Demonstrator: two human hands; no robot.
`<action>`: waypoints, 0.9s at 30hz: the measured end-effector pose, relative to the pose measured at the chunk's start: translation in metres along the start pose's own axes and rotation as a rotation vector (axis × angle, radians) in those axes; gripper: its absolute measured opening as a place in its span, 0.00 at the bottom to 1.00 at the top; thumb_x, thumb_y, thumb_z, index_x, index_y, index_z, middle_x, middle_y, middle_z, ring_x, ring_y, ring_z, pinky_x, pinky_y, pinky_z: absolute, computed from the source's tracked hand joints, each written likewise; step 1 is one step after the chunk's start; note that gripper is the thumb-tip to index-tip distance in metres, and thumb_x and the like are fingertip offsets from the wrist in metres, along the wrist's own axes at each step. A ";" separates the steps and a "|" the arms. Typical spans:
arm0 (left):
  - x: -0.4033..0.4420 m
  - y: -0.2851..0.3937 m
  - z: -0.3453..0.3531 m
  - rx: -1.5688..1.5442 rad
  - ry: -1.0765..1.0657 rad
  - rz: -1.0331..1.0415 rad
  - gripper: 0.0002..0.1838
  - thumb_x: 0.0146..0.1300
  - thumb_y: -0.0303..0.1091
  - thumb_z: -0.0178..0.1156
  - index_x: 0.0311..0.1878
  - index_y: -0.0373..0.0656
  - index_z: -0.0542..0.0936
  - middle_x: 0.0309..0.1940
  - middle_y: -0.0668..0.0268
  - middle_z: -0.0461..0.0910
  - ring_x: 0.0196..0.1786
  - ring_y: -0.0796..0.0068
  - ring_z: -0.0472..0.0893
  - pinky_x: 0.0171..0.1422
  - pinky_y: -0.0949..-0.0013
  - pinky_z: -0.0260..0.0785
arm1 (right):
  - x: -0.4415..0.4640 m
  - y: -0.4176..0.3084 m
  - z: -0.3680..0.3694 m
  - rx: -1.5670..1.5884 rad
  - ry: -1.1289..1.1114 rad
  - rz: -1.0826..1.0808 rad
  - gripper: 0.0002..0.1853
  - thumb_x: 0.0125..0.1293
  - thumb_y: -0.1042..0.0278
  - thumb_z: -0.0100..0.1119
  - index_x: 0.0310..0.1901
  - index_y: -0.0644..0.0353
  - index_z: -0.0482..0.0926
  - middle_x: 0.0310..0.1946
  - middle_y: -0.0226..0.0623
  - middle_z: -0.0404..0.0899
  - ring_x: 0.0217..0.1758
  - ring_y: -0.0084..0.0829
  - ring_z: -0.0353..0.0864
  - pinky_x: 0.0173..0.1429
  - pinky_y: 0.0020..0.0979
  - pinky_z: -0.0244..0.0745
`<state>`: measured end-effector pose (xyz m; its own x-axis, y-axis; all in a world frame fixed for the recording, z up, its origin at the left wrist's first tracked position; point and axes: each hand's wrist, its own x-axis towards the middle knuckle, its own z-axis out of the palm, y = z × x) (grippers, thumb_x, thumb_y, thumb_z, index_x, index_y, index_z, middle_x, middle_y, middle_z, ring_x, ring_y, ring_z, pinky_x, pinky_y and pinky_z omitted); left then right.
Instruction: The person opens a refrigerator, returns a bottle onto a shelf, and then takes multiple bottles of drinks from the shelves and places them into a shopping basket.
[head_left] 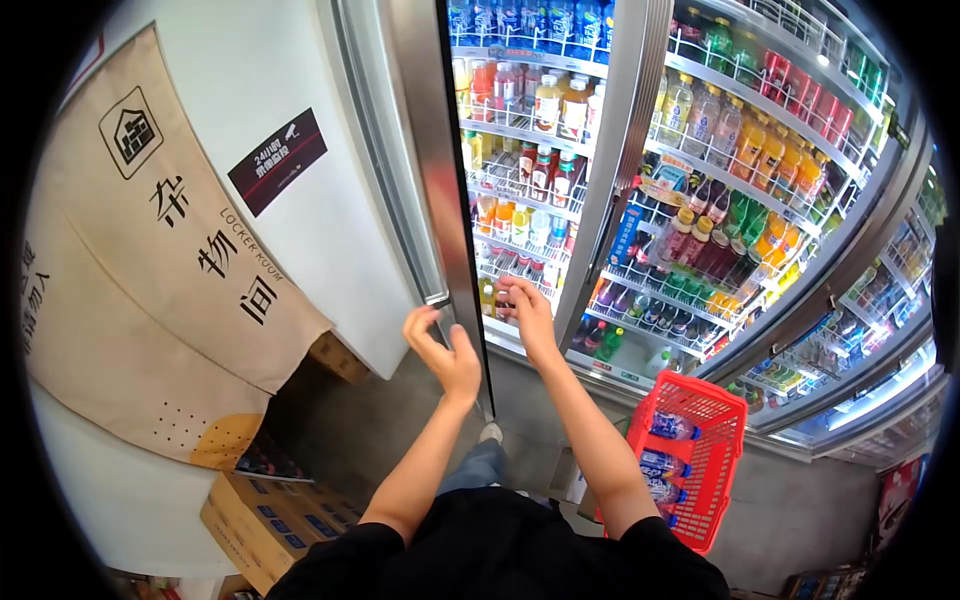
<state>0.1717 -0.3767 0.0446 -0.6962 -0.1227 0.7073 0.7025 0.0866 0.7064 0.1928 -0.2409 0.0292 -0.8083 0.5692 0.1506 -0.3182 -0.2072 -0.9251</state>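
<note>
My left hand [448, 358] is raised beside the edge of an open cooler door [446, 150], thumb and fingers apart and nothing in it. I cannot tell whether it touches the door. My right hand [532, 318] hangs in front of the lower shelves, empty, its fingers loosely curved and spread. Behind it, the open cooler section holds rows of drink bottles, with blue-labelled bottles [540, 22] on the top shelf and small bottles [515, 268] low down. To my right stands a red basket [735, 425] with several blue-labelled bottles [662, 465] inside.
A closed glass door [625, 120] fronts more drinks, and further coolers [850, 320] curve away right. On the left hang a beige curtain [130, 260] and a white wall [225, 70] with a dark sign [278, 162]. Cardboard boxes [235, 525] sit low at left.
</note>
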 end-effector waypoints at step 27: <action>0.115 -0.074 0.052 -0.363 -0.354 -0.714 0.11 0.69 0.40 0.52 0.39 0.42 0.79 0.30 0.69 0.79 0.30 0.80 0.77 0.38 0.73 0.63 | 0.074 -0.002 0.018 -0.071 0.019 0.035 0.14 0.75 0.66 0.46 0.54 0.60 0.78 0.47 0.34 0.82 0.48 0.23 0.79 0.50 0.27 0.75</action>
<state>0.0318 -0.3460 0.0745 -0.9503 0.2922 0.1077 0.0423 -0.2215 0.9742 0.1248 -0.2132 0.0482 -0.8086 0.5777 0.1115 -0.2534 -0.1709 -0.9522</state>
